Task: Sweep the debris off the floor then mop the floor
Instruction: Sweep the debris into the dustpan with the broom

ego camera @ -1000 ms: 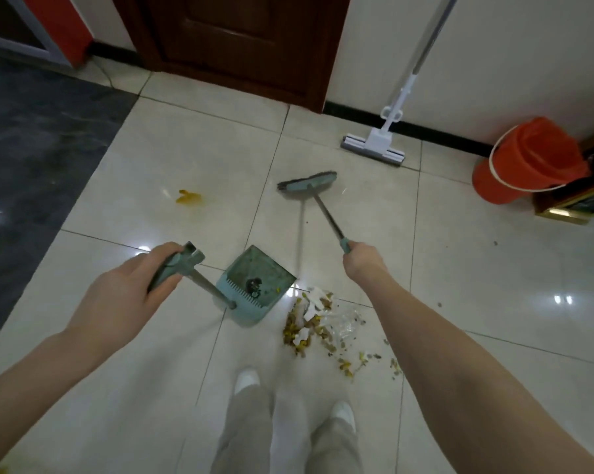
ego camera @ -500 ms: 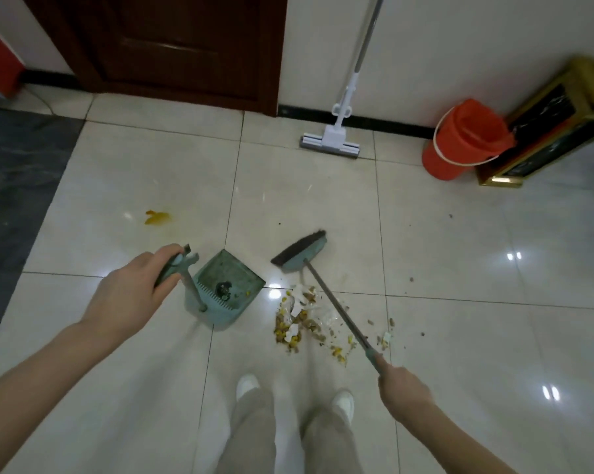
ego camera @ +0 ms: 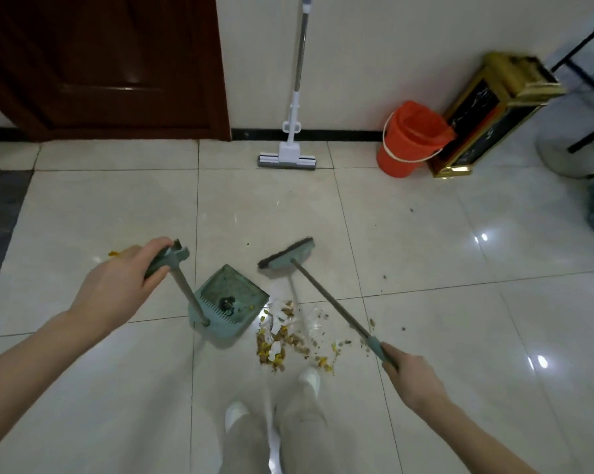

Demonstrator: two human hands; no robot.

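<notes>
Now the left hand (ego camera: 118,289) is wrapping its grip round the dustpan (ego camera: 230,299) handle, the right hand (ego camera: 413,381) round the broom (ego camera: 287,256). The debris (ego camera: 288,336) is lying just beside the pan's lip (broom head beyond it), so short, low strokes toward the pan are looking best.

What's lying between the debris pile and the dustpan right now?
Nothing visible does. The debris pile begins right beside the dustpan, with only tile between. The broom head is past both, toward the wall, not between them.
</notes>
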